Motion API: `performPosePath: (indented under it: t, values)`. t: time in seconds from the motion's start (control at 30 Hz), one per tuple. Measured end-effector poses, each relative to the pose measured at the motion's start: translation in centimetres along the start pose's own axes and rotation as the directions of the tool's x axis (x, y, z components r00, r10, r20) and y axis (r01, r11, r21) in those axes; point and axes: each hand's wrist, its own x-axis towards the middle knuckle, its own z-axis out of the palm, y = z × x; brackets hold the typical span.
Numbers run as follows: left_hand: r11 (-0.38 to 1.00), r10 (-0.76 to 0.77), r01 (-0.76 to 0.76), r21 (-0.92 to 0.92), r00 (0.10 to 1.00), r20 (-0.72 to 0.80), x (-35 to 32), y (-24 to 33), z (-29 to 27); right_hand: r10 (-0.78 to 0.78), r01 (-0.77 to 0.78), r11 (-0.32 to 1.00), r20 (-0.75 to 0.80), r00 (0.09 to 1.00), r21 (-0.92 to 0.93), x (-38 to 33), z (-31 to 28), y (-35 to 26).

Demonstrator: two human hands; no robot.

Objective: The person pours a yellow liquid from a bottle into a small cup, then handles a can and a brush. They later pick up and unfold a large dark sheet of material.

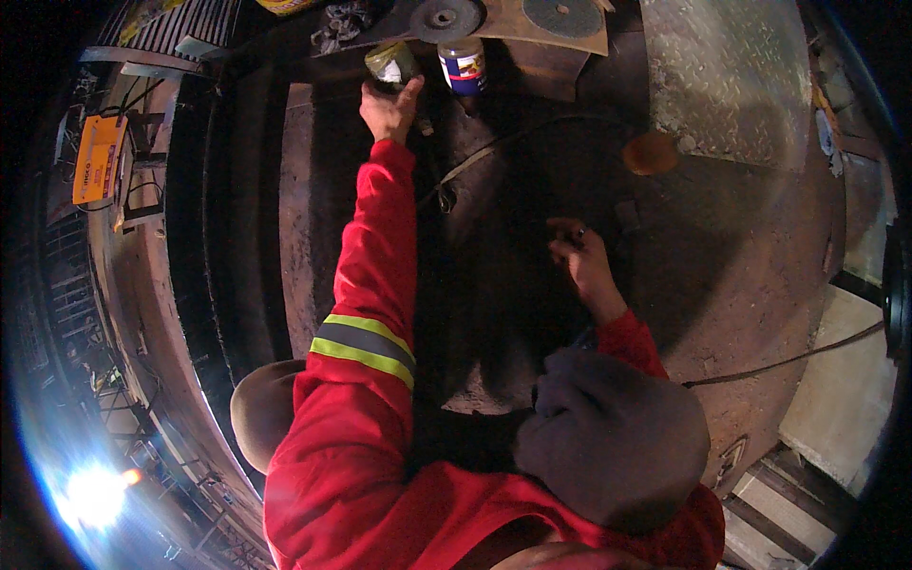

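My left arm, in a red sleeve with a yellow-and-grey band, stretches to the far side. There my left hand (388, 109) is closed round a small jar (390, 65) with a pale label, tilted to one side; its contents cannot be made out. Just right of it stands an upright jar (463, 66) with a blue, white and red label. Nearer and to the right, my right hand (581, 261) hangs above the dark ground, its fingers apart and slightly bent, with nothing visible in them.
Two round abrasive discs (446, 17) (562, 14) lie on a brown board at the far edge. A patterned metal plate (727, 76) is at the far right, beside a rusty round piece (651, 152). Cables cross the ground. An orange box (99, 160) is at left; bright light glares lower left.
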Motion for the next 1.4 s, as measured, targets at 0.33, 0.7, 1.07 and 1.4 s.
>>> performPosePath:
  t: [0.33,0.7,1.07,1.4]
  values:
    - [0.988,-0.044,0.044,0.150,0.999,-0.003,-0.7,1.8,0.2,0.005,-0.005,0.999,-0.016,1.000,-0.046,0.0,0.0,0.0]
    - [0.994,-0.033,0.031,0.109,0.999,0.017,-0.6,2.0,0.0,-0.004,0.004,0.996,0.000,1.000,-0.095,0.0,-0.1,0.1]
    - [0.997,-0.034,0.030,0.076,0.999,0.040,0.3,1.6,-0.2,0.010,-0.010,0.995,-0.001,1.000,-0.095,0.0,-0.4,0.4]
    - [0.986,0.040,-0.033,-0.165,0.998,0.040,2.3,-2.5,1.0,-0.044,0.046,0.993,0.021,0.999,-0.111,0.3,-0.5,0.7]
